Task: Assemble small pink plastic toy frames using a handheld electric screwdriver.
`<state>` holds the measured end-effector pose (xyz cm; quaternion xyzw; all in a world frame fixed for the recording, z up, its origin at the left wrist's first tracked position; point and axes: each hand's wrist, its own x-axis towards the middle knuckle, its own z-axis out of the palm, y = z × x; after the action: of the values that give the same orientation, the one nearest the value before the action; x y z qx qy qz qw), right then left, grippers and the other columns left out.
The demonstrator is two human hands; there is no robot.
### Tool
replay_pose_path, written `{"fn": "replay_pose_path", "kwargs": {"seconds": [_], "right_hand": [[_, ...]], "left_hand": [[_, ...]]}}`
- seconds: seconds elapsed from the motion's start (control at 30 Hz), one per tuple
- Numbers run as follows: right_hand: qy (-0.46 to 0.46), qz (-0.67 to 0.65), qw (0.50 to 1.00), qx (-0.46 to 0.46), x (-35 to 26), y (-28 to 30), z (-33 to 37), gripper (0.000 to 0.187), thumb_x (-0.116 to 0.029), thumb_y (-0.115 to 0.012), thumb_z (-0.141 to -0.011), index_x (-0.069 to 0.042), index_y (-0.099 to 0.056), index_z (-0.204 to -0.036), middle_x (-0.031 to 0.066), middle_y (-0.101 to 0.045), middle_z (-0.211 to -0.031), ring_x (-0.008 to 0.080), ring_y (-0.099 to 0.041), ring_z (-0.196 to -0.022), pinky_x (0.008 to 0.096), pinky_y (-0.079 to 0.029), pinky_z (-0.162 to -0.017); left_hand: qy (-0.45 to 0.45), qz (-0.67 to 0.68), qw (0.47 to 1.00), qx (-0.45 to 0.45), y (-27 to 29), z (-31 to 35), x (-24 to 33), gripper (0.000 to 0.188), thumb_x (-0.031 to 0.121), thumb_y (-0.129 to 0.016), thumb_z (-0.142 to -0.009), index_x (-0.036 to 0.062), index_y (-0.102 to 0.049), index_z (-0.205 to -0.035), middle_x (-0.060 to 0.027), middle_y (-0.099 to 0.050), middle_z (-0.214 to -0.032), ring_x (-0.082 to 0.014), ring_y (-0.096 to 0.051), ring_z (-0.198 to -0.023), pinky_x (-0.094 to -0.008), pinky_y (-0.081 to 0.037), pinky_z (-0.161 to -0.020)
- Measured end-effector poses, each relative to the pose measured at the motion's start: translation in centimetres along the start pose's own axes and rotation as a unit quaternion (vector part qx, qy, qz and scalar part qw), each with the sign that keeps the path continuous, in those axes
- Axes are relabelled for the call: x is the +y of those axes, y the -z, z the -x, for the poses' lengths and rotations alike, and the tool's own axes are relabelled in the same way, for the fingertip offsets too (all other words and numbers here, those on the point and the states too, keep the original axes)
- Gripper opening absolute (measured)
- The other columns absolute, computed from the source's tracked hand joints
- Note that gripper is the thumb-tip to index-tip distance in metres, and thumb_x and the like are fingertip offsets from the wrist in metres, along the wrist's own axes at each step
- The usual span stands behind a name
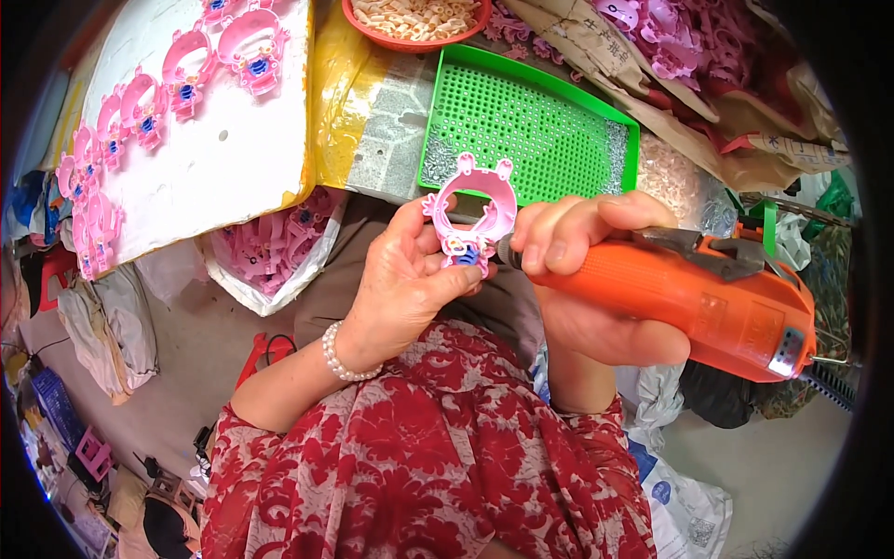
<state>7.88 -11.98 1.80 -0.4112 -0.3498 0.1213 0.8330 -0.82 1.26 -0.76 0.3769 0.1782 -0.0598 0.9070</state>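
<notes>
Pink figure point(504, 200) — left hand point(400, 275); orange screwdriver point(689, 293) — right hand point(582, 321)

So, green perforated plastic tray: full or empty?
Partly filled: the tray has small silver metal pieces piled at both ends, green showing between.

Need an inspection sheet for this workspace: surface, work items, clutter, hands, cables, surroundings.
Surface: white board, yellow-taped edge, bearing pink ring-shaped pieces.
Work items: held pink piece; orange driver, nose close beside it; green perforated tray holding small metal parts.
Clutter: reddish bowl of cream parts; brown sack with pink parts.
Hands: left hand grips the piece; right hand grips the driver.
Cables: dark ribbed cord-like strip near the driver's rear; connection unclear.
Surroundings: white bag on the floor.
</notes>
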Motion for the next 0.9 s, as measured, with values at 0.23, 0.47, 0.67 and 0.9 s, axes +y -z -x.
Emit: {"fn": "replay_pose_path", "kwargs": {"seconds": [0.23, 0.47, 0.67, 0.9], "right_hand": [[0.02, 0.03, 0.996, -0.076, 0.1, 0.5, -0.4, 0.086, -0.071, -0.058, -0.068, -0.001, -0.044, -0.117, 0.0093, -0.056, -0.084, 0.0217, -0.055, -0.071, 0.0364, -0.045, -0.069], [0.031, 0.017, 0.999, -0.033, 0.8, 0.1, 0.3, 0.083, -0.069, -0.059, -0.07, 0.0, -0.045, -0.114, 0.009, -0.056, -0.08, 0.0213, -0.055, -0.07, 0.0359, -0.045, -0.067], [0.033, 0.01, 0.999, -0.013, -2.1, 0.7, -0.8, 0.079, -0.068, -0.056, -0.074, -0.002, -0.044, -0.118, 0.0064, -0.055, -0.08, 0.0197, -0.054, -0.069, 0.0343, -0.045, -0.066], [-0.009, 0.071, 0.991, 0.116, 1.2, 4.5, -3.1, 0.08, -0.073, -0.049, -0.074, -0.005, -0.047, -0.116, 0.0053, -0.055, -0.079, 0.0179, -0.05, -0.064, 0.0331, -0.042, -0.062]], "left_hand": [[0.01, 0.016, 1.0, 0.024, -0.5, 0.0, -0.2, 0.05, -0.009, -0.06, -0.078, 0.0017, -0.037, -0.122, -0.0104, -0.059, -0.1, -0.0119, -0.06, -0.082, -0.024, -0.05, -0.068], [0.03, 0.024, 0.999, 0.023, 0.1, 0.2, -0.6, 0.05, -0.009, -0.06, -0.078, 0.0007, -0.037, -0.121, -0.0118, -0.06, -0.1, -0.0141, -0.061, -0.081, -0.0249, -0.051, -0.067], [0.09, 0.035, 0.995, -0.009, 0.6, 0.1, -0.6, 0.053, -0.008, -0.06, -0.078, 0.0006, -0.037, -0.125, -0.0128, -0.059, -0.102, -0.0188, -0.064, -0.085, -0.026, -0.052, -0.067], [0.15, -0.034, 0.987, -0.05, 0.9, -0.3, -1.4, 0.052, -0.008, -0.062, -0.076, 0.0032, -0.041, -0.122, -0.0099, -0.063, -0.097, -0.0177, -0.065, -0.079, -0.025, -0.053, -0.064]]}}
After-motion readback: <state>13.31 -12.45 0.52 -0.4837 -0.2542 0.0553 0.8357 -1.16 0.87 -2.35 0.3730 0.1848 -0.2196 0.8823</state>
